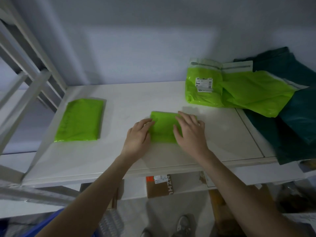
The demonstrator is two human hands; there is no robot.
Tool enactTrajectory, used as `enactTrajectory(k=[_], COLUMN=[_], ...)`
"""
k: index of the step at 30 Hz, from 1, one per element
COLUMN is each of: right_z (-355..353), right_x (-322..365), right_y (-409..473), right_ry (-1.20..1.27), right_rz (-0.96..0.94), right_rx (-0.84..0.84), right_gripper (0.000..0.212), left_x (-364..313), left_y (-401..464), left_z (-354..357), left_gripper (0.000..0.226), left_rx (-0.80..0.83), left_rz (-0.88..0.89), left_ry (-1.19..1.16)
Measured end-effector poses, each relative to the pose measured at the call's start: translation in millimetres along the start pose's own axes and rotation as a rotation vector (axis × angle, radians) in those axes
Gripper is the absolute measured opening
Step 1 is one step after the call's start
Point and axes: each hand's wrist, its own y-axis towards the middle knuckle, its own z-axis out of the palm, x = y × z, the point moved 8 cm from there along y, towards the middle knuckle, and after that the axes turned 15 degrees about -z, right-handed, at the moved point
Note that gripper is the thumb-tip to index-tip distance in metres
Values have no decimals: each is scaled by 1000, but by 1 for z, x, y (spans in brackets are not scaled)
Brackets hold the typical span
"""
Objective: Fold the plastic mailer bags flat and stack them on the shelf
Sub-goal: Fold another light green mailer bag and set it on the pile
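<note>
Both hands, left [138, 134] and right [189, 132], press flat-fingered, grip released, on one folded green mailer [163, 128]

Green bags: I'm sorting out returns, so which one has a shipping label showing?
The crumpled green bag at the back right, beside the dark green bags. The other green ones show none.

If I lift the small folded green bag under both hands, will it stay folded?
Probably not by itself: the folded green bag looks like thin, glossy film, likely floppy, light and slippery. Both the left hand and right hand press it flat, suggesting it springs open.
</note>
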Motion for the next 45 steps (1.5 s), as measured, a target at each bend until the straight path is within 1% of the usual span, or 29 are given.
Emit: enactTrajectory(k=[3,6,9,14,20,25,30,35,40,43,45], right_z=[5,14,25,38,38,33,28,23,14,10,7], right_x=[37,68,81,78,78,73,66,52,26,14,8], right_y=[-8,-18,-23,-33,-35,-37,-41,-44,-52,-56,-57], right_ry=[-29,5,19,-75,-166,-195,-188,-215,-247,-278,-283], right_rz=[-106,-184,-172,-114,-55,-38,-48,-13,53,47,60], right_rx=[34,87,160,231,219,177,146,144,127,129,129], right_gripper=[47,47,50,52,48,45,49,50,49,47,46], left_x=[0,3,2,5,-3,-5,-14,-19,-21,-30,-37], left_y=[-15,-25,-36,-50,-50,-49,-51,-47,-47,-47,-46], left_z=[-2,-1,8,17,14,18,18,25,26,23,26], left_gripper=[65,66,65,57,47,48,50,52,48,48,51], left_rx=[-27,-36,3,17,-51,-60,-113,-132,-183,-226,-220], left_rz=[62,30,43,48,85,120,131,126,137,183,222], left_ry=[133,216,300,395,445,548,586,662,627,599,570])
